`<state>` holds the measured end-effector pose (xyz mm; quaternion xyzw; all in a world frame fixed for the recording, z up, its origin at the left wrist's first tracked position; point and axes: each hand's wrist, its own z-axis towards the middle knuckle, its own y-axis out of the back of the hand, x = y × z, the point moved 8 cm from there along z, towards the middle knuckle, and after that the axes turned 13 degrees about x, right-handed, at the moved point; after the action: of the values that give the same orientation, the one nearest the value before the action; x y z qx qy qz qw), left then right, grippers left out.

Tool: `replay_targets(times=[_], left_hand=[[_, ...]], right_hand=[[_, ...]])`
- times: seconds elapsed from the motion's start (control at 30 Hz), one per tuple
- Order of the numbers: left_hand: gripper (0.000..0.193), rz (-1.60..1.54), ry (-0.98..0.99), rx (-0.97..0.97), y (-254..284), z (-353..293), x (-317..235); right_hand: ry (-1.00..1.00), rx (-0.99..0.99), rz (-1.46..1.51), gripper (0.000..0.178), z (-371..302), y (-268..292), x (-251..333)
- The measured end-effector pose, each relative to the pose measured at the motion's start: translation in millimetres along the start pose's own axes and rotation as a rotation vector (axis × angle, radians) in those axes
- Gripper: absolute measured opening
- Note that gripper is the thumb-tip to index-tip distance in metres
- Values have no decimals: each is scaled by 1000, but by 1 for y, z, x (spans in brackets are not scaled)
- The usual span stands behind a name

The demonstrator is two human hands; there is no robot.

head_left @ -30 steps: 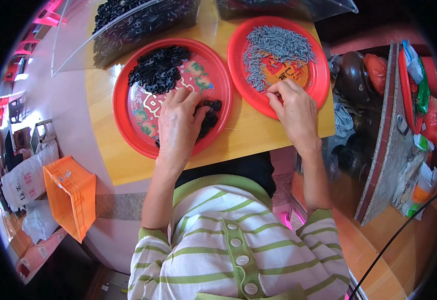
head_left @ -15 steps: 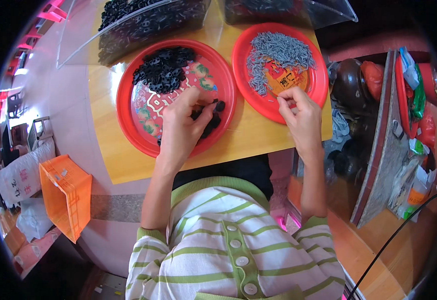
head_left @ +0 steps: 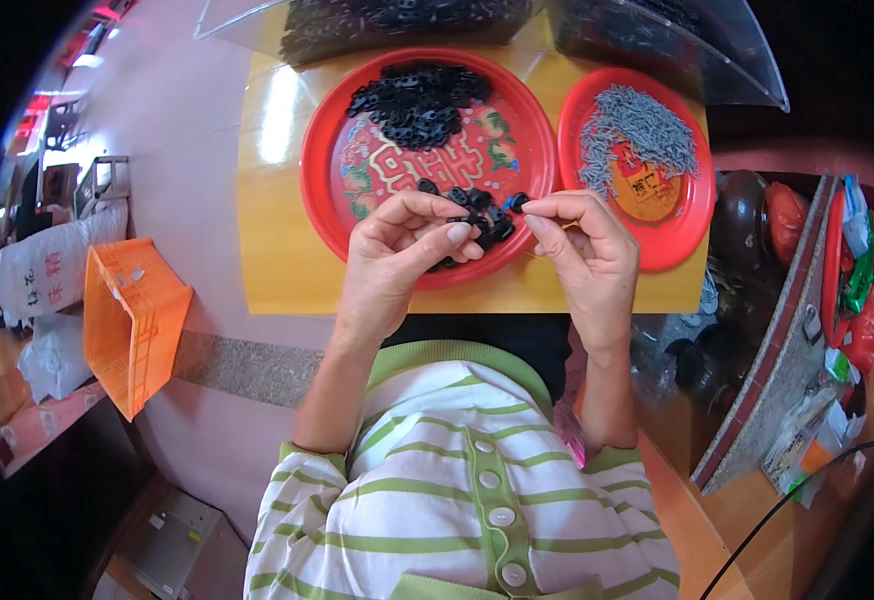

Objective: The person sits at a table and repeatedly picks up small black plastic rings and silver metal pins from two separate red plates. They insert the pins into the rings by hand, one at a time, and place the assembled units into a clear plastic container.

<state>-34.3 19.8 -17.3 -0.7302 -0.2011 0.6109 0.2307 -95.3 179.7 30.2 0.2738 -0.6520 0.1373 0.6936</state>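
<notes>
Over the front of a round red tray (head_left: pixel 309 190), my left hand (head_left: pixel 397 250) is closed in a pinch on a small black plastic part (head_left: pixel 472 218). My right hand (head_left: pixel 589 260) is also pinched, its fingertips close to the left ones beside a black piece (head_left: pixel 516 202). Whatever is between the right fingertips is too small to make out. More black parts (head_left: pixel 497 232) lie in the tray below my fingers. A pile of flat black plastic pieces (head_left: pixel 420 105) covers the tray's back. Grey screws (head_left: pixel 642 130) are heaped on a red plate (head_left: pixel 672 250) to the right.
Clear plastic bins (head_left: pixel 407 20) of dark parts stand at the back of the yellow table (head_left: pixel 277 240). An orange crate (head_left: pixel 137 320) is at the left, near a white sack (head_left: pixel 62 262). Brown jars (head_left: pixel 742 220) and a stone-topped ledge (head_left: pixel 772 350) are at the right.
My right hand has come away from the screw plate, leftward to the red tray's edge. My left hand has turned, its fingertips now facing the right ones. The whole view has shifted.
</notes>
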Motion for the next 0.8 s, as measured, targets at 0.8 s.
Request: replay_targets(times=[0.8], left_hand=[[18, -40, -6, -12, 6, -11, -7]], right_hand=[[2, 161, 579, 12, 20, -57, -6]])
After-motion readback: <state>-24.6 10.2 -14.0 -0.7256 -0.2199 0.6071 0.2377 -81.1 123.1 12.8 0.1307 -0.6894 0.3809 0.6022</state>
